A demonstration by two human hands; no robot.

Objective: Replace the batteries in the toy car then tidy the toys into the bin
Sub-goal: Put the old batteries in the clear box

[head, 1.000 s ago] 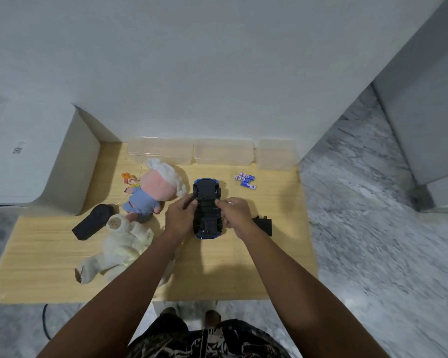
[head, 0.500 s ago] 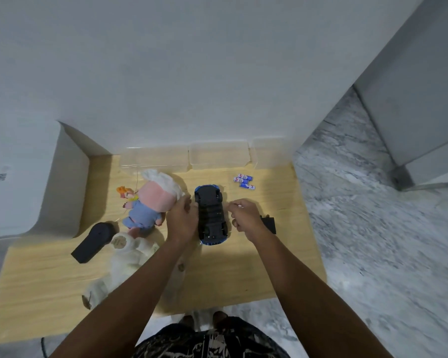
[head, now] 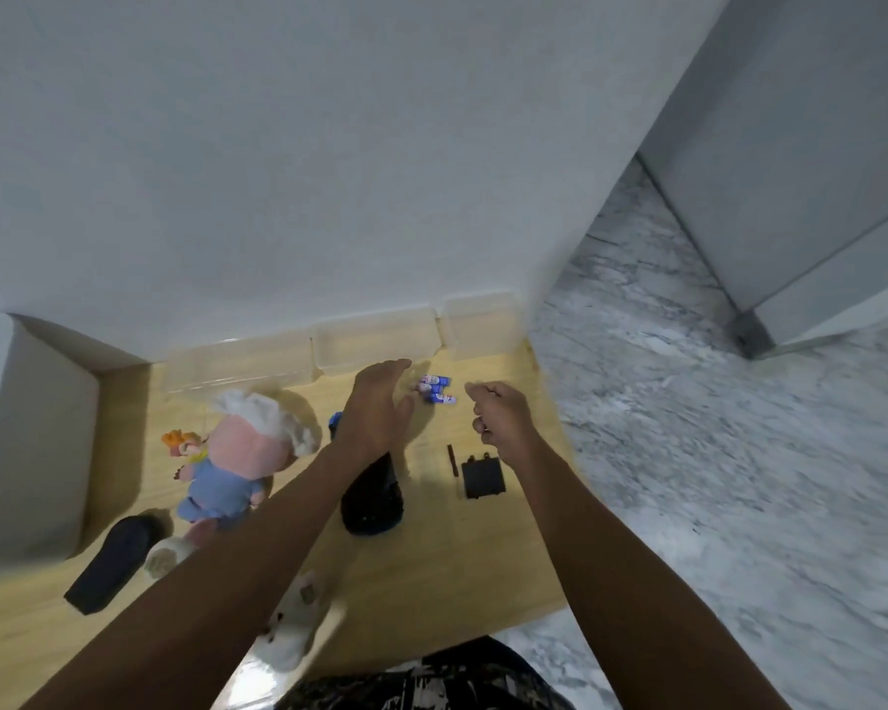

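Toy car (head: 373,499): laid upside down on the wooden counter (head: 431,571), its dark underside up; the front end is hidden under the left forearm.
Battery cover (head: 483,477): a flat black panel is seen lying on the counter just right of the car, with a thin dark strip (head: 451,460) beside it; the compartment is therefore judged to be open.
Fresh batteries (head: 436,389): a small cluster of blue and white cells is left near the back of the counter, between the two hands and not yet picked up.
Left hand (head: 378,409): held open, fingers extended toward the batteries, nothing gripped.
Right hand (head: 501,415): curled into a loose fist; whether something small is enclosed cannot be told.
Bins (head: 375,345): clear plastic containers are lined along the wall at the back of the counter; no toys are seen inside.
Other toys: a pink-faced plush doll (head: 232,453), a white plush animal (head: 288,632) and a black remote (head: 111,563) are spread over the left side of the counter.
Done so far: the cover is judged removed; whether the old cells are out cannot be seen.
Left to do: new cells to be fitted, cover to be closed, all toys to be put into a bin.
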